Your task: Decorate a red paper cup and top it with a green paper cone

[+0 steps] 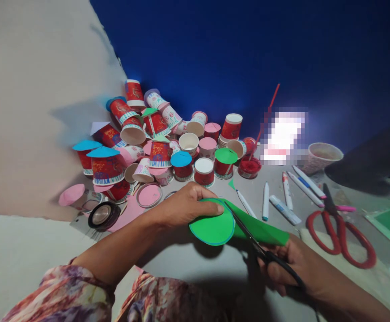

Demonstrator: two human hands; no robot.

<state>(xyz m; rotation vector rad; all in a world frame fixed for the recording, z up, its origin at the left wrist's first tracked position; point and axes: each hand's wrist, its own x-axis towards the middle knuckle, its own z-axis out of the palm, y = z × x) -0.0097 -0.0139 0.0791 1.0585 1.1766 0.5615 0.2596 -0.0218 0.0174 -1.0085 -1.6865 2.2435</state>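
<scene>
My left hand (190, 206) pinches the upper edge of a green paper circle (213, 228) outlined in blue, thumb on top. Black-handled scissors (265, 256) are gripped in my right hand (290, 266), their blades pointing up and left along the circle's right side. A strip of green paper (260, 226) trails from the cut towards my right hand and lies over the blades. Behind my hands stand several decorated paper cups, among them a red one with a green paper top (226, 156) and one with a blue top (181, 159).
Red-handled scissors (341, 232) lie at the right near several markers (265, 201). A red paint jar (249, 167) holds a brush. Behind the markers is a speckled cup (324, 156). A black-rimmed round object (101, 215) sits left, beside pink paper (131, 214).
</scene>
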